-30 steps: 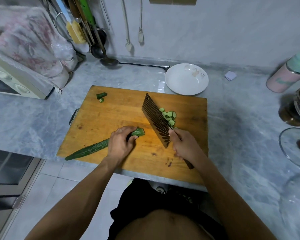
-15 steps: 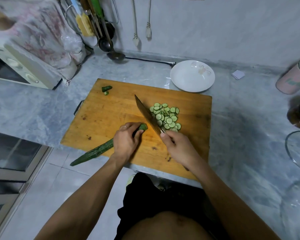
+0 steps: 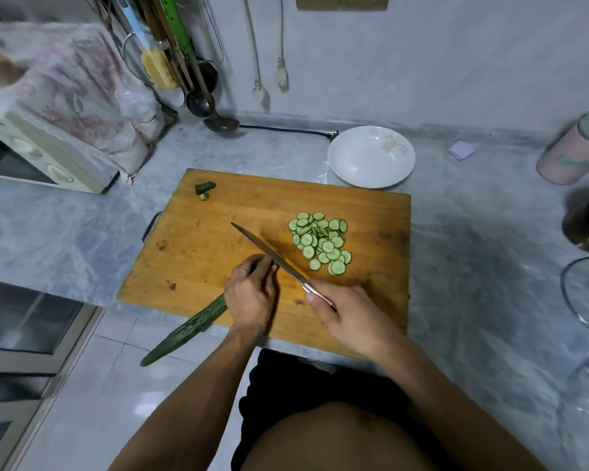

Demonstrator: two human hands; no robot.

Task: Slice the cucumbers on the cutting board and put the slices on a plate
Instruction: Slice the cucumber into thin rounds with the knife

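While you stand at the grey marble countertop (image 3: 65, 229), the wooden cutting board (image 3: 218, 226) lies across its near edge, with the white plate (image 3: 371, 158) just beyond the board's far right corner. Your long cucumber (image 3: 191, 326) lies on the board's near left part, its tip hanging past the counter edge. Your right hand (image 3: 347, 314) is curled round the handle of the cleaver (image 3: 269, 253), whose blade stands edge-down at the cucumber's cut end. Your left hand (image 3: 252, 294) grips the cucumber, fingers curled over it beside the blade. Right of the blade, the pile of cucumber slices (image 3: 320, 243) rests on the board. Near the far left corner lie a stem end (image 3: 205, 186) and a small offcut (image 3: 204, 196)
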